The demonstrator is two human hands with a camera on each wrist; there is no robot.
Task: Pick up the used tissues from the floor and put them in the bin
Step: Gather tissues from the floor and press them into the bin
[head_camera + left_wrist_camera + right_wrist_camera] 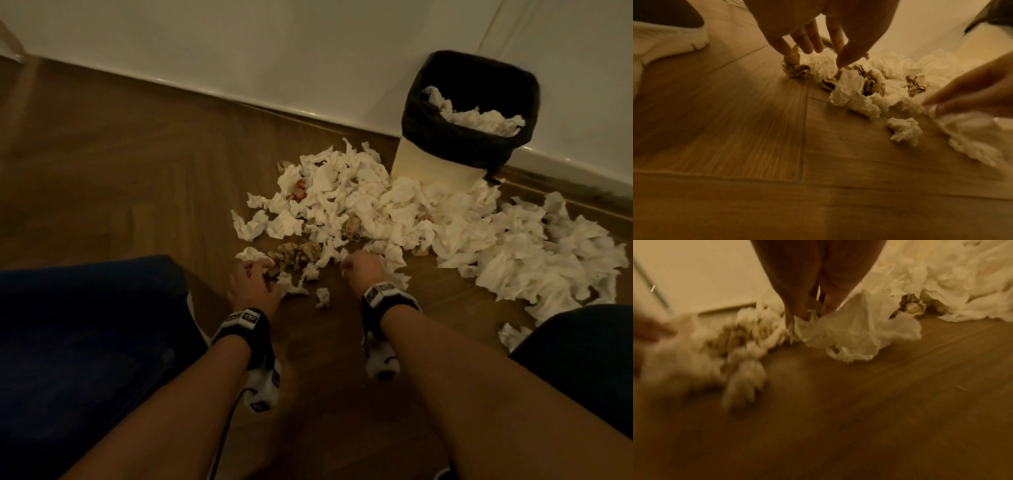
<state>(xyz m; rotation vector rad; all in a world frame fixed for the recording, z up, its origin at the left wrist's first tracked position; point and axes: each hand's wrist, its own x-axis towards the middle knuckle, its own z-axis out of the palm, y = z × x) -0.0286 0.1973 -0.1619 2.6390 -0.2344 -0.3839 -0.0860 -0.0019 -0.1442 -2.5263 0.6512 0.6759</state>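
Observation:
A big heap of crumpled white tissues point(359, 198) lies on the wooden floor in front of the bin point(435, 164), a white bin with a black liner and tissues point(479, 118) inside. Some brown crumpled tissues point(298, 251) sit at the heap's near edge. My left hand point(253, 277) reaches down there with fingers point(809, 47) spread and straight, the thumb tip touching a white tissue point(824, 68). My right hand point(359, 265) pinches a white tissue point(855, 332) at the heap's near edge. One small tissue ball point(322, 296) lies apart between my hands.
The bin stands against a white wall and its baseboard point(308, 114). My knees in dark cloth flank the hands, left point(85, 325) and right point(582, 342). A white-socked foot point(663, 40) rests on the floor at left. More tissues point(548, 257) spread to the right.

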